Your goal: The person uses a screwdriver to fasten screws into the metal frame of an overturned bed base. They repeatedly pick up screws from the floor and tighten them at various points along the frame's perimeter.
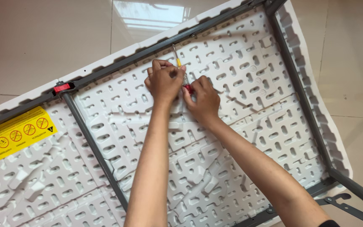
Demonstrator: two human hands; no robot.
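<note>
**Both hands on a screwdriver over an upturned folding table**

We see a pale tiled floor (pixel 43 38) with a white plastic folding table (pixel 240 126) lying upside down on it, its ribbed, slotted underside facing us. A grey metal frame (pixel 301 90) runs along its edges, with a crossbar down the left part. A yellow warning sticker (pixel 15 134) sits on the left section, and a small red clip (pixel 62 87) marks where the crossbar meets the long rail. Near the upper middle of the underside, our left hand (pixel 164 80) is clenched around a screwdriver (pixel 179 63) with a yellow and red handle; its metal shaft points up towards the frame rail. Our right hand (pixel 202 100) touches the left and grips the lower red end of the same screwdriver.
</note>
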